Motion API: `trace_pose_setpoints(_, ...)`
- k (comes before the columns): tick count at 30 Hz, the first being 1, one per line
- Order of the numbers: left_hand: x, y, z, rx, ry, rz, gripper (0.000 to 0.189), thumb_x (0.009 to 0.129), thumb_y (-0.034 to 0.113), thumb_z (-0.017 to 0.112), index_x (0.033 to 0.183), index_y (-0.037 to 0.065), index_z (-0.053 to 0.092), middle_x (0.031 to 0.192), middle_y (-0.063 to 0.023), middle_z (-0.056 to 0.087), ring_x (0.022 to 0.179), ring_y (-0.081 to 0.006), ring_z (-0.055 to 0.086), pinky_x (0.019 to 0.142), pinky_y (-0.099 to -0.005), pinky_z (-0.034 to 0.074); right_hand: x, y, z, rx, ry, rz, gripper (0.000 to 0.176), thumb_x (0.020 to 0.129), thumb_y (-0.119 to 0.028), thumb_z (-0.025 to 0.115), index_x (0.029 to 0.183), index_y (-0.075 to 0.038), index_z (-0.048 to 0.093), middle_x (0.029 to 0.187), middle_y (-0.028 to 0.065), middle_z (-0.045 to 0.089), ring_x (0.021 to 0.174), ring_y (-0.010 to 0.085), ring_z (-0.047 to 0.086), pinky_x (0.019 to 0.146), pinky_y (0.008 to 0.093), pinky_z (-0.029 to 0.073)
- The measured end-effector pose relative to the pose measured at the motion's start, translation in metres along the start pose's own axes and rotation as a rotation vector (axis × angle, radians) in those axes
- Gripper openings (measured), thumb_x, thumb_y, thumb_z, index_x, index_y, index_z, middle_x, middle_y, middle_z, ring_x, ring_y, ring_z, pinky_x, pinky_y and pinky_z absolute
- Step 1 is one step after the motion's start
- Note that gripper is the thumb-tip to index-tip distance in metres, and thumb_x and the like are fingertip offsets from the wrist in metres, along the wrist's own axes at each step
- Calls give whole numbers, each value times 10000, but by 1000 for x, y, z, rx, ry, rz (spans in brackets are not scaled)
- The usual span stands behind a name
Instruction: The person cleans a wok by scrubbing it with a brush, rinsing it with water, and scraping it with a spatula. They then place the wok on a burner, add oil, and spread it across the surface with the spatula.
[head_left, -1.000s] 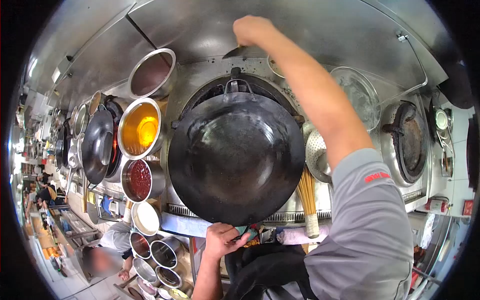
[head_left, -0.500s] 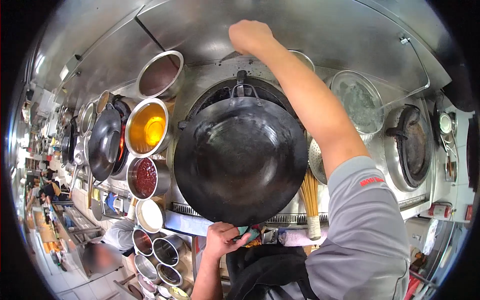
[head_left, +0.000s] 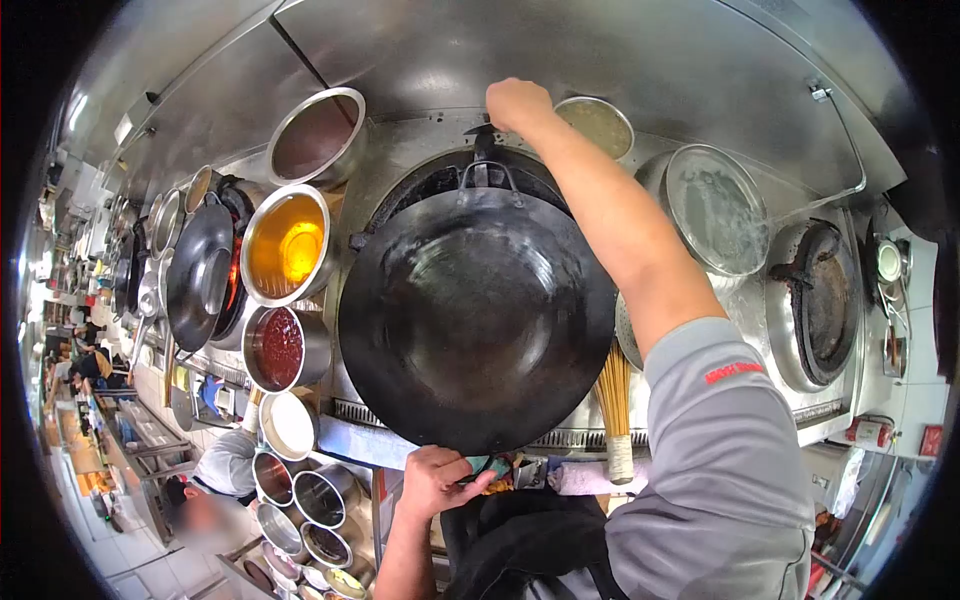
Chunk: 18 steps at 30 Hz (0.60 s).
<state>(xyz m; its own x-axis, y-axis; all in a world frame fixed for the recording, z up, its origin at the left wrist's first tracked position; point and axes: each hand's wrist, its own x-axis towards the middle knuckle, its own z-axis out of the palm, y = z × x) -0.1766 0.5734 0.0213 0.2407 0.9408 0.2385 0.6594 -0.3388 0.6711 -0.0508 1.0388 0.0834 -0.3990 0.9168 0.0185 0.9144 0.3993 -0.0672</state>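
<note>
A large black wok (head_left: 480, 330) sits over the burner in front of me, its inside bare and shiny. A loop handle (head_left: 490, 180) rises at its far side. At the near rim, my left hand (head_left: 435, 482) is closed on the wok's edge, thumb pointing right. My right arm reaches across the wok's right side, and my right hand (head_left: 518, 106) is a closed fist beyond the far rim. Below this fist a dark pointed piece (head_left: 481, 129) sticks out to the left; I cannot tell what it is.
Left stand a bowl of amber liquid (head_left: 287, 246), a pot of red sauce (head_left: 277, 349) and a second wok (head_left: 198, 279). A bamboo brush (head_left: 615, 405) lies at the wok's right. Beyond it are a water-filled pan (head_left: 717, 210) and another burner (head_left: 822, 295). A person (head_left: 225, 465) is at lower left.
My right fist has come down and slightly right, nearer the wok's far rim, with the dark piece moving along. My left hand stays at the near rim. The view has shifted a little.
</note>
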Motion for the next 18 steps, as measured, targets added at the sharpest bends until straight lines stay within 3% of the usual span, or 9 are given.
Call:
trace_pose_setpoints(5, 0, 2, -1, -18, 12, -16, 416, 659, 201, 844, 507, 116, 466, 479, -16, 456, 418, -206, 487, 417, -328, 366, -18, 6, -42, 85, 10, 55, 296, 804, -68, 559, 1061, -55, 705, 1153, 180, 658, 1057, 355, 645, 875, 439, 530)
trace_pose_setpoints(7, 1, -1, -1, -25, 12, -5, 362, 651, 191, 844, 536, 109, 511, 477, -17, 454, 416, -205, 480, 418, -326, 355, -16, 8, -22, 76, 23, 89, 301, 809, -62, 552, 1071, -35, 697, 1166, 182, 652, 1067, 360, 639, 889, 437, 525)
trace_pose_setpoints(9, -1, 2, -2, -29, -1, 17, 309, 642, 182, 844, 566, 102, 555, 475, -19, 451, 414, -203, 473, 420, -325, 345, 9, 20, 49, 132, -18, 126, 320, 800, -92, 588, 1094, -10, 683, 1181, 217, 634, 1102, 364, 621, 907, 444, 517)
trace_pose_setpoints(11, -1, 0, -4, 6, -4, 11, 314, 640, 189, 845, 564, 101, 554, 478, -22, 454, 419, -205, 473, 426, -327, 340, 14, 36, 41, 158, 27, 184, 304, 810, -120, 593, 1079, -10, 683, 1153, 226, 642, 1094, 375, 620, 911, 452, 511)
trace_pose_setpoints(16, -7, -3, -6, 55, 12, -32, 354, 604, 233, 867, 538, 114, 540, 485, -12, 461, 433, -193, 472, 460, -330, 321, -40, 81, -56, 301, 303, 70, 333, 890, -311, 587, 1011, -21, 700, 1038, 204, 681, 999, 373, 646, 881, 447, 512)
trace_pose_setpoints(18, -9, -5, -5, 50, 8, -28, 358, 597, 234, 870, 534, 115, 538, 485, -11, 466, 435, -193, 475, 461, -330, 319, -95, 95, -95, 410, 436, 21, 365, 916, -329, 563, 1082, -26, 679, 1018, 194, 689, 983, 364, 653, 885, 423, 506)
